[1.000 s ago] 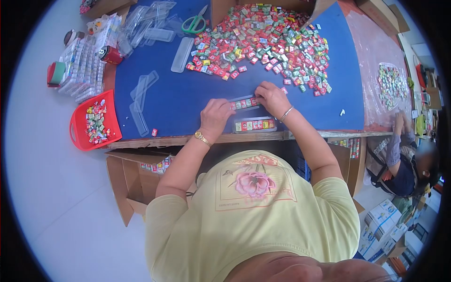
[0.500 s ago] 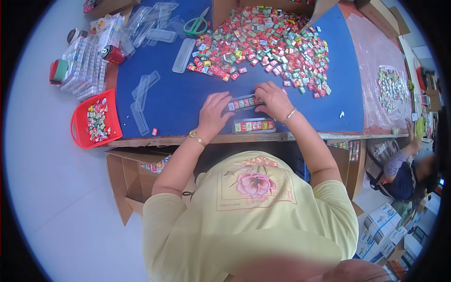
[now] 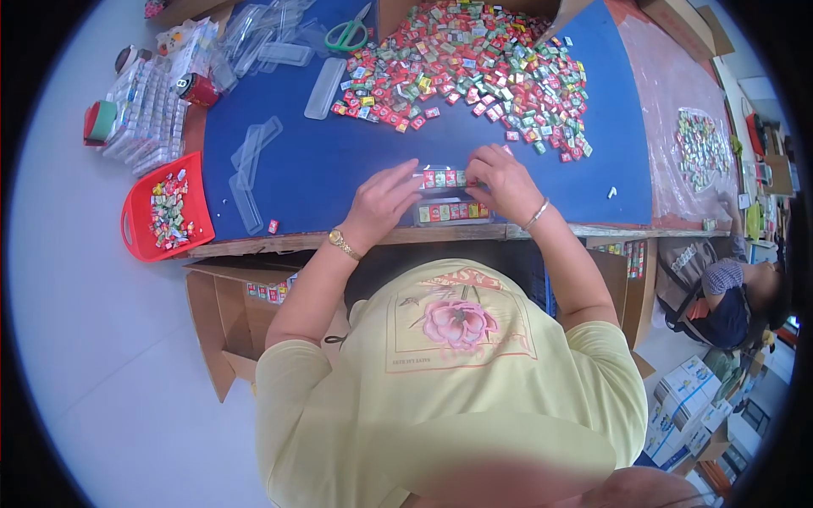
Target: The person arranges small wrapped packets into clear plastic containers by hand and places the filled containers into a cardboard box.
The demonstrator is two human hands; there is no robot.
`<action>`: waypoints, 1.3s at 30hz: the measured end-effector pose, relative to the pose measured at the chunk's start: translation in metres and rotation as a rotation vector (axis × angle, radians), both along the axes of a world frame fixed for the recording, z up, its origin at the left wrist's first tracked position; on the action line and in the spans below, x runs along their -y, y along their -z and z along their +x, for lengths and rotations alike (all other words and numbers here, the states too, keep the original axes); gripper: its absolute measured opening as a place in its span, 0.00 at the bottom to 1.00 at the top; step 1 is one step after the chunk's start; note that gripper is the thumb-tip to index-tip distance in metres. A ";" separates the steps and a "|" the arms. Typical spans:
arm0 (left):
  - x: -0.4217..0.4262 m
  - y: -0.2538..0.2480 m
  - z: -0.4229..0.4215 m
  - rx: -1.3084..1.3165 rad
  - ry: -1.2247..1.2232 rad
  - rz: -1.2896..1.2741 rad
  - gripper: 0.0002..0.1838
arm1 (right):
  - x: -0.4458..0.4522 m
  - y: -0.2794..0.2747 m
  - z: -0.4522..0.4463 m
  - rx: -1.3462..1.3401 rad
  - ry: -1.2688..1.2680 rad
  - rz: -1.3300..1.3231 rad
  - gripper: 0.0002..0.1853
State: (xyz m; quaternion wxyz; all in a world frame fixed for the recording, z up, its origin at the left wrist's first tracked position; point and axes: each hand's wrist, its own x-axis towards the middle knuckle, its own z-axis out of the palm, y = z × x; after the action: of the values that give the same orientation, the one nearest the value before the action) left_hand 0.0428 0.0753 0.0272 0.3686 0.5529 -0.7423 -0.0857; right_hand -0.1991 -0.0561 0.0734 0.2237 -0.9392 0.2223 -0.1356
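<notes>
Between my hands is a clear plastic case with a row of small red, green and white printed blocks in it. My left hand is closed at its left end, fingers together and thumb beneath. At the right end my right hand is closed, its bent fingertips covering the last blocks. Whether a loose block sits in those fingertips I cannot tell. Just nearer to me, by the table edge, lies a second clear case with a similar row of blocks.
A large heap of small blocks spills from a cardboard box at the back. Green-handled scissors, a clear lid and overlapping clear lids lie leftward. A red scoop holds blocks. Another person sits at right.
The case between my hands now lies level instead of tilted up to the right. My right fingers have shifted slightly at its right end. The whole view has moved a little.
</notes>
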 end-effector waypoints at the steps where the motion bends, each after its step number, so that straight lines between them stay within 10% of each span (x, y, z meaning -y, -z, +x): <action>1: -0.004 -0.001 0.000 0.024 0.033 -0.035 0.17 | -0.005 -0.002 -0.003 0.008 0.000 0.027 0.12; 30: -0.042 0.013 -0.027 -0.038 -0.073 0.001 0.09 | -0.040 0.020 -0.026 -0.085 -0.037 0.011 0.20; 39: -0.067 0.018 0.144 0.431 -1.072 -0.009 0.16 | -0.038 0.008 -0.026 -0.102 0.025 0.035 0.20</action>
State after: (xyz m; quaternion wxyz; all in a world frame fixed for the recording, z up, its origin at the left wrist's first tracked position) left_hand 0.1866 0.1420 0.0088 0.2033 0.8551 -0.4174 0.2307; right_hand -0.2250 -0.0184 0.0650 0.2266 -0.9381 0.2472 -0.0864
